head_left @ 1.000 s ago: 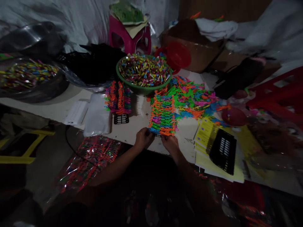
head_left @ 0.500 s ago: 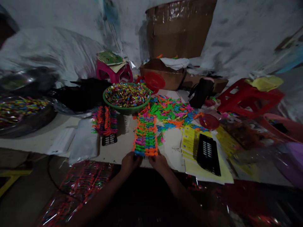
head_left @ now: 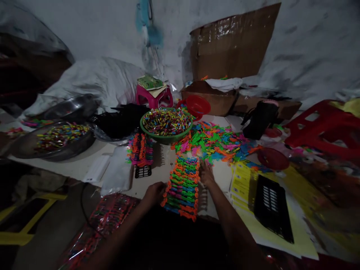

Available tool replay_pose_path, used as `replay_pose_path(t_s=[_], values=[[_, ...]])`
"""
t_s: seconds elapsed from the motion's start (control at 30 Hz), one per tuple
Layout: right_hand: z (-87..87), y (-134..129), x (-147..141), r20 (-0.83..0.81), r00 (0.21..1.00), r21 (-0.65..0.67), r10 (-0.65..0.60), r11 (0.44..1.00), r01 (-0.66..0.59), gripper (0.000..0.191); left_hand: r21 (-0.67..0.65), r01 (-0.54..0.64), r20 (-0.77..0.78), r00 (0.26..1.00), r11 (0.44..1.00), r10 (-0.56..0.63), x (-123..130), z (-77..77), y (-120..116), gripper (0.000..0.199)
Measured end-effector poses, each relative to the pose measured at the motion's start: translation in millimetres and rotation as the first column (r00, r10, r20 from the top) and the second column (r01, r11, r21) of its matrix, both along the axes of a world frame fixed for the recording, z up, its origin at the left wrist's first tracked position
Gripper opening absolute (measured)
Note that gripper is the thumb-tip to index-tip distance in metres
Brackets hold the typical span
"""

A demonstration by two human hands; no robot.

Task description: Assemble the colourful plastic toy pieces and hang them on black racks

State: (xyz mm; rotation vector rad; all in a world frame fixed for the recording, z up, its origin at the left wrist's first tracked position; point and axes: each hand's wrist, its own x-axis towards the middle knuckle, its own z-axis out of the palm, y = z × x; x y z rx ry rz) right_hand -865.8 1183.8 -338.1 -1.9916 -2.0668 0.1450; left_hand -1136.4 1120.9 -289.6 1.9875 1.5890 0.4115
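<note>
A stack of brightly coloured small plastic pieces [head_left: 182, 183], laid in rows, overhangs the table's front edge; what bears the rows is hidden. At its left side, my left hand [head_left: 155, 193] has its fingers closed on the edge. Along the upper right side lies my right hand [head_left: 207, 174], fingers stretched forward beside the rows, apparently holding nothing. Just beyond it spreads a loose heap of similar plastic pieces [head_left: 216, 140] in green, orange, pink and blue. Dim light blurs the fingertips.
Behind stands a green basin [head_left: 167, 139] of small coloured pieces. Leftward are another filled rack [head_left: 140, 150], clear plastic bags [head_left: 118, 172] and a metal bowl [head_left: 53, 150]. Rightward lie yellow printed cards [head_left: 242, 183], a black plastic tray [head_left: 272, 208] and a red stool [head_left: 320, 129].
The view has swung left. The rows of pieces have come nearer and tilt slightly. My right hand has moved from the near edge forward along the right side; my left has shifted to the left side.
</note>
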Motion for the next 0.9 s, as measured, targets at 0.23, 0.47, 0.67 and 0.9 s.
replay_pose_path(t_s=[0.23,0.47,0.67,0.9], values=[[-2.0,4.1,11.8,0.087,0.983,0.173,-0.164,0.974,0.147,0.044,0.182,-0.239,0.248,0.950,0.954,0.190,-16.6,-16.5,-4.2,0.019],[-34.6,-39.7,5.9,0.022,0.996,0.160,-0.083,0.984,0.079,0.052,0.474,-0.654,-0.030,0.657,0.590,0.753,-137.0,5.4,45.8,0.033],[-21.7,-42.6,-2.1,-0.024,0.995,0.140,-0.098,0.985,0.101,0.052,0.385,-0.608,-0.012,0.748,0.694,0.663,-149.7,6.6,59.4,0.014],[-27.2,-48.8,2.5,-0.387,0.891,0.152,-0.236,0.937,0.314,0.048,0.392,-0.746,0.356,0.662,0.538,0.659,-138.8,60.2,73.1,0.020]])
